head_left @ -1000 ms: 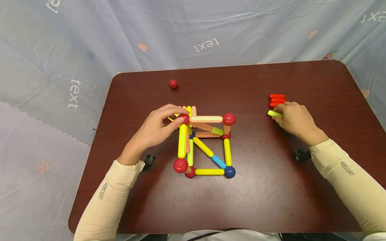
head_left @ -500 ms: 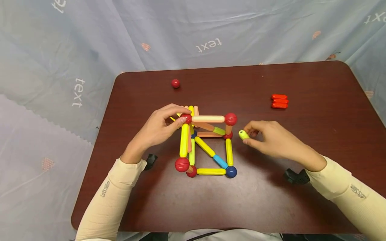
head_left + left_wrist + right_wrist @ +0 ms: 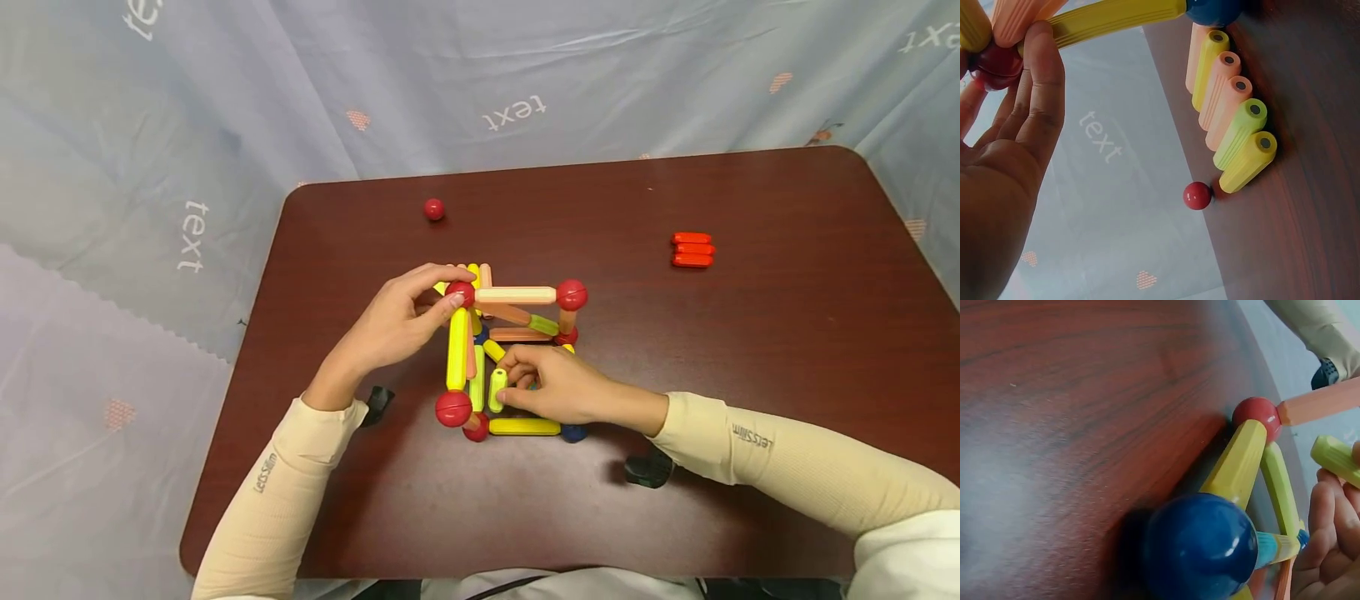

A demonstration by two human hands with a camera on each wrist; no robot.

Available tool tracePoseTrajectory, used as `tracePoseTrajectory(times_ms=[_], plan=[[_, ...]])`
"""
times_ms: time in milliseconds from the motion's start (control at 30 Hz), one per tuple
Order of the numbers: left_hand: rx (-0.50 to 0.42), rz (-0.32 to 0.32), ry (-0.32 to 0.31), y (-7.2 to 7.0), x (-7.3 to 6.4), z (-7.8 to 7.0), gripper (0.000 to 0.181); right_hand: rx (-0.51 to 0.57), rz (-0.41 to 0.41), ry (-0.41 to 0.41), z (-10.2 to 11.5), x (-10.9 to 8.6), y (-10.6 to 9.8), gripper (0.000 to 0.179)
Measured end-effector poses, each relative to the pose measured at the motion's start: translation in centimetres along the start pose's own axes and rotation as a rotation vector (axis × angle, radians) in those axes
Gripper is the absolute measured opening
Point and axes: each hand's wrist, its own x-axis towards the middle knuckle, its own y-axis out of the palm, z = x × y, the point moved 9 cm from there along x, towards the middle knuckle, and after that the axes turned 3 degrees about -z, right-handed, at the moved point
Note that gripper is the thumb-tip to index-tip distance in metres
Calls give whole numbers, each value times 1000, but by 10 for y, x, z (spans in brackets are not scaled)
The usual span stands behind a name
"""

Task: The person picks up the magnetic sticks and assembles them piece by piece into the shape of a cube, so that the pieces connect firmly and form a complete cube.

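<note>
A frame of magnetic rods and balls stands mid-table in the head view. My left hand (image 3: 393, 321) pinches the red ball (image 3: 460, 294) at its upper far-left corner; in the left wrist view, rods run out from this ball (image 3: 997, 67). My right hand (image 3: 558, 383) holds a short yellow-green rod (image 3: 497, 390) between thumb and fingers, inside the frame's outline near its left side. In the right wrist view, that rod (image 3: 1335, 456) appears beside the fingers, with a blue corner ball (image 3: 1200, 547) in front. The right hand covers much of the diagonal yellow-and-blue bar.
Three short red rods (image 3: 692, 250) lie together at the right. A loose red ball (image 3: 433, 209) sits near the far edge. Behind the frame, several loose rods (image 3: 1229, 94) are lined up in a row. A patterned cloth (image 3: 517, 75) hangs beyond the table.
My right hand has carried the yellow-green rod left, from beside the red rods to the frame, turning it upright on the way. The left hand stays on its ball.
</note>
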Motion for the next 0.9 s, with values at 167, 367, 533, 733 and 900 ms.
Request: tracePoseTrajectory(times_ms=[167, 367, 533, 733, 900], plan=[[-12, 1, 12, 1, 1, 0, 35, 17, -6, 16, 0, 12, 2, 26], [-18, 5, 3, 1, 0, 1, 35, 70, 53, 67, -4, 18, 13, 24], [-39, 26, -52, 5, -1, 6, 38, 37, 63, 91, -3, 21, 17, 24], [-68, 43, -85, 8, -1, 10, 39, -29, 63, 101, -3, 25, 18, 25], [-72, 48, -86, 8, 0, 9, 40, -62, 74, 98, -3, 28, 21, 24]])
